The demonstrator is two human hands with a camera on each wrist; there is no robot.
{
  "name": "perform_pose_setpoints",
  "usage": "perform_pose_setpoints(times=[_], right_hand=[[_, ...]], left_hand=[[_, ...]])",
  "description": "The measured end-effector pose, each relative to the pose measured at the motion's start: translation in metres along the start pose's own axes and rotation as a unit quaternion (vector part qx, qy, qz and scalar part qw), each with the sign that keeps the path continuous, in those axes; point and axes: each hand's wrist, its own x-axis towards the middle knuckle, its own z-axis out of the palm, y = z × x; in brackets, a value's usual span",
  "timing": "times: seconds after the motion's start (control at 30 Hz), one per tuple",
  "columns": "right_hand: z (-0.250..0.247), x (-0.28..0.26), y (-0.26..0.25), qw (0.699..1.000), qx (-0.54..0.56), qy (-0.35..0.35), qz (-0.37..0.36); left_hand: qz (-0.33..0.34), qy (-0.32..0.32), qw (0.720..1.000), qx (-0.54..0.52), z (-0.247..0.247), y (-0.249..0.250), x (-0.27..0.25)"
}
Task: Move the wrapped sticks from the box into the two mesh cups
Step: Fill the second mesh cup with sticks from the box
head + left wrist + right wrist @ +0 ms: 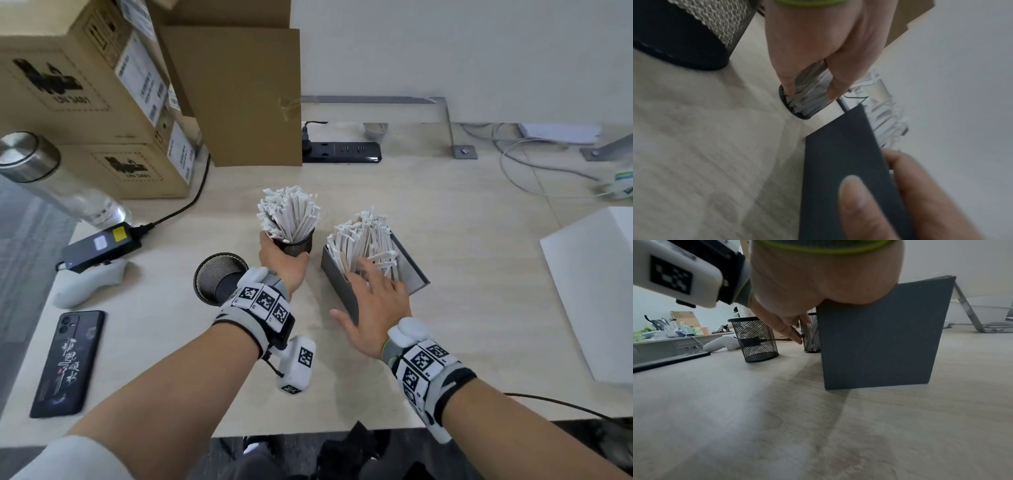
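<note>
My left hand (284, 255) grips the far mesh cup (298, 245), which is packed with upright white wrapped sticks (289, 216). In the left wrist view my fingers (785, 81) curl round this cup (810, 91) near its base. An empty mesh cup (219, 277) stands just left of my left wrist, also seen as the empty cup (754, 340). The grey box (342, 284) holds many wrapped sticks (366, 240). My right hand (373, 298) lies spread over the box's near end, fingers on the sticks, thumb (855, 194) against the outer wall of the box (838, 154).
A phone (68, 363), a white controller (92, 281), a power brick (102, 243) and a bottle (51, 178) lie at the left. Cardboard boxes (85, 102) and a power strip (342, 152) stand behind. A white box (596, 291) sits at the right.
</note>
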Motion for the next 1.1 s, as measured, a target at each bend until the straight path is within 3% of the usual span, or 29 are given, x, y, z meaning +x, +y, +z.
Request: perform_pose_setpoints(times=[0.2,0.37,0.47,0.57,0.67,0.77,0.97,1.1], right_hand=[[-0.001,0.001,-0.001,1.0,-0.02,-0.008,0.001],[-0.005,0.01,-0.001,0.999,-0.039,-0.035,-0.003],[-0.006,0.002,-0.004,0.998,-0.036,-0.043,0.0],[-0.004,0.0,-0.005,0.999,-0.02,-0.027,-0.001],[-0.001,0.0,-0.002,1.0,-0.011,-0.011,0.0],[0.002,0.0,-0.003,1.0,0.0,0.004,-0.002],[-0.001,-0.002,-0.002,1.0,0.008,0.008,0.006],[-0.004,0.0,-0.002,0.995,0.092,0.036,0.013]], left_hand=[[0.002,-0.021,0.998,0.067,-0.032,0.023,-0.009],[0.11,0.003,0.987,0.118,-0.073,0.035,0.006],[0.227,0.038,0.93,0.288,-0.099,0.019,0.01],[0.177,-0.022,0.873,0.453,-0.113,-0.008,0.015],[0.121,-0.093,0.837,0.525,-0.113,-0.015,0.007],[0.126,-0.105,0.826,0.54,-0.108,-0.007,-0.006],[0.233,-0.209,0.818,0.482,-0.078,0.005,-0.045],[0.292,-0.224,0.816,0.446,-0.055,-0.007,-0.061]])
